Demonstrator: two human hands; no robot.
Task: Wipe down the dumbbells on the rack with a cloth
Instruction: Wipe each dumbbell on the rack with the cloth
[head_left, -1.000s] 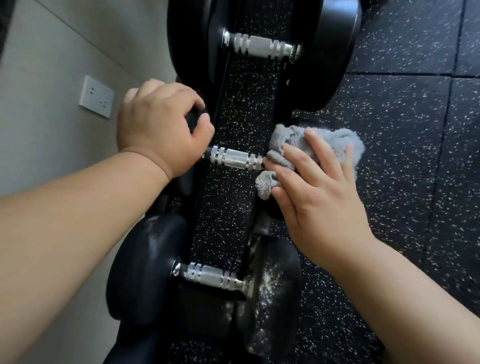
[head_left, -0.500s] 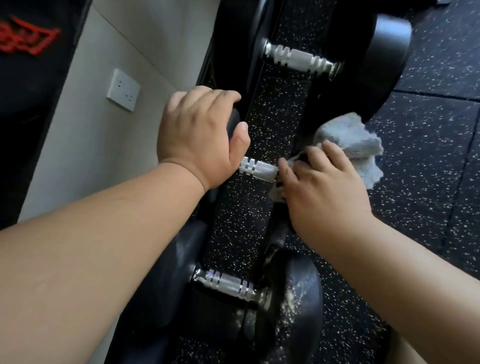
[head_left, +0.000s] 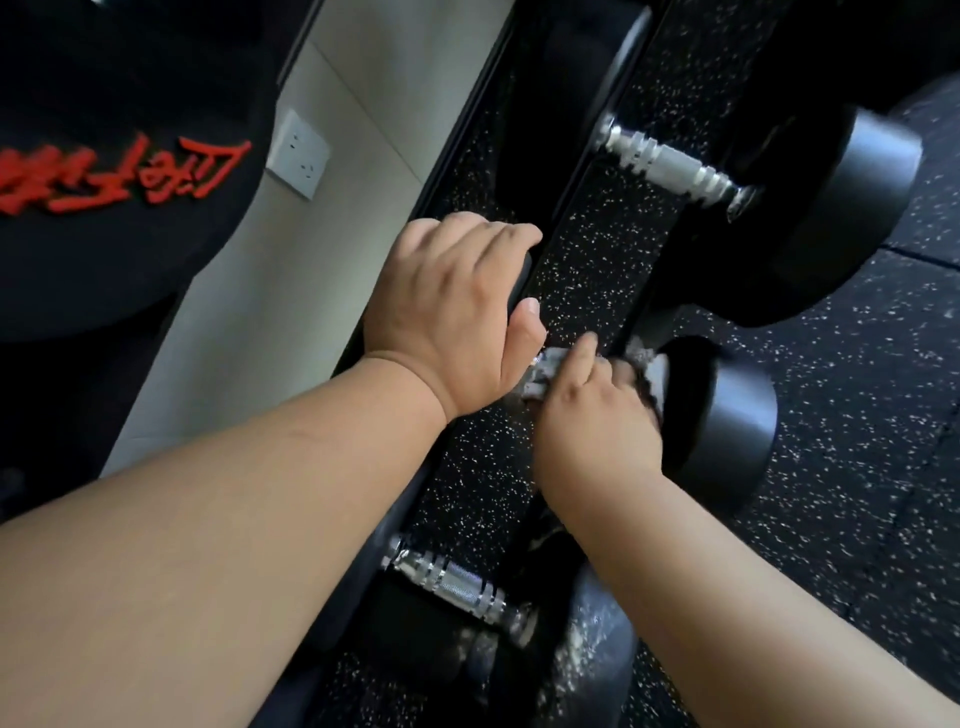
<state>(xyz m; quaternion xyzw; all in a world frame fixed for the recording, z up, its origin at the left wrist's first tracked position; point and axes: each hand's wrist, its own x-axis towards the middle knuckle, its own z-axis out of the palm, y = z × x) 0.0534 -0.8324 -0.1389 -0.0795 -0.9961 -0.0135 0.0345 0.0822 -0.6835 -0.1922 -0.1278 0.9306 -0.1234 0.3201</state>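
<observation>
Three black dumbbells with ribbed silver handles lie across the rack. My left hand grips the left head of the middle dumbbell, hiding most of that head. My right hand holds the grey cloth wrapped round this dumbbell's handle, which is hidden under cloth and fingers. The far dumbbell lies beyond, and the near dumbbell shows white dust on its right head.
The black rack rail runs diagonally beside a pale wall with a white socket. Speckled black rubber floor fills the right side. A black shirt with red lettering is at the upper left.
My right hand has slid the cloth left from the right head onto the middle dumbbell's handle, up against my left hand. The view has swung, and the right head is now bare.
</observation>
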